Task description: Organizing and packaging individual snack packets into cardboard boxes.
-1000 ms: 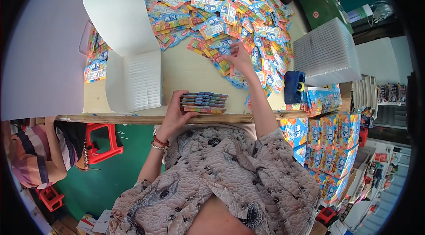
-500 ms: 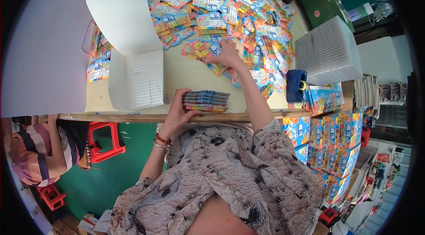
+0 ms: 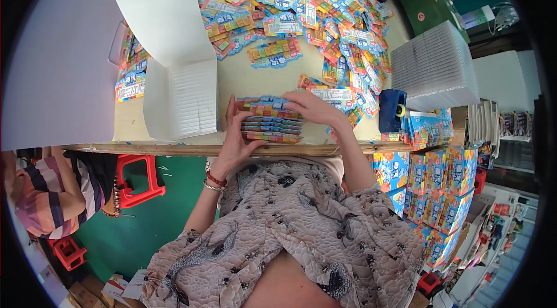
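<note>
Near the table's front edge, my left hand (image 3: 236, 134) grips a stack of colourful packets (image 3: 271, 128) by its left side, thumb at the near end and fingers at the far end. My right hand (image 3: 310, 107) holds the right side of one more packet (image 3: 264, 105), flat side up, against the far side of the stack. Just beyond lies a single packet (image 3: 275, 53) on the bare tabletop. To the left stands an open white carton (image 3: 181, 99) with its lid raised; its inside shows ribbed white rows.
A big heap of loose packets (image 3: 284, 0) covers the far table. At the right are a stack of clear plastic trays (image 3: 432, 67), a blue tape dispenser (image 3: 392, 110) and printed boxes (image 3: 441, 186). Another person (image 3: 52, 197) sits at the left by a red stool (image 3: 139, 180).
My right hand has come back from the heap toward me with a packet, bringing it to the stack. My left hand still holds the stack, its fingers now reaching farther out.
</note>
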`<state>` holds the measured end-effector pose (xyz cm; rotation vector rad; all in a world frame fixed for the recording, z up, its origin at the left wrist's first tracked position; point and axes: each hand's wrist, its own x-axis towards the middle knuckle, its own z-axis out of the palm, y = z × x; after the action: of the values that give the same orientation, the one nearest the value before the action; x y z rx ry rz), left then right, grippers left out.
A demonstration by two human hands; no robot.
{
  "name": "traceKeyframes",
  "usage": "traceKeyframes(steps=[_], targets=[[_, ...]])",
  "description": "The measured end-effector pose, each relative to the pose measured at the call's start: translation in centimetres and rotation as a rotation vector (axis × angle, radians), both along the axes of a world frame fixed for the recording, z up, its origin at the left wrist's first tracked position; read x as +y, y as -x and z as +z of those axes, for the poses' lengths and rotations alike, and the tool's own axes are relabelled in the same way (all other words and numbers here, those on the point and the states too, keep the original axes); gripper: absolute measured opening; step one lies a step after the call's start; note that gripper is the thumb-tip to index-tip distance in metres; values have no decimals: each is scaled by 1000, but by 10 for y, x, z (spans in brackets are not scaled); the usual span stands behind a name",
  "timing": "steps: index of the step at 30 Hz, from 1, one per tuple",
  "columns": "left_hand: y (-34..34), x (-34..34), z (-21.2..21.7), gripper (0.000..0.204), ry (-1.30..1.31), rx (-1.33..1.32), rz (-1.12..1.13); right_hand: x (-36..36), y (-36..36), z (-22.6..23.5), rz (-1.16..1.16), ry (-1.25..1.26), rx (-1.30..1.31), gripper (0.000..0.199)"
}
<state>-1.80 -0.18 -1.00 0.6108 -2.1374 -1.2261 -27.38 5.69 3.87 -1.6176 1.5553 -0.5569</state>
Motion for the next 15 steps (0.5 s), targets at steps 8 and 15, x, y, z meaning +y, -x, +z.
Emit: traceKeyframes(steps=[8, 15], targets=[[6, -2, 8, 134, -206, 2, -27, 33, -17, -10, -222, 51, -282, 37], [5, -1, 10, 125, -156, -82, -48, 62, -64, -53, -688, 321, -848, 50]])
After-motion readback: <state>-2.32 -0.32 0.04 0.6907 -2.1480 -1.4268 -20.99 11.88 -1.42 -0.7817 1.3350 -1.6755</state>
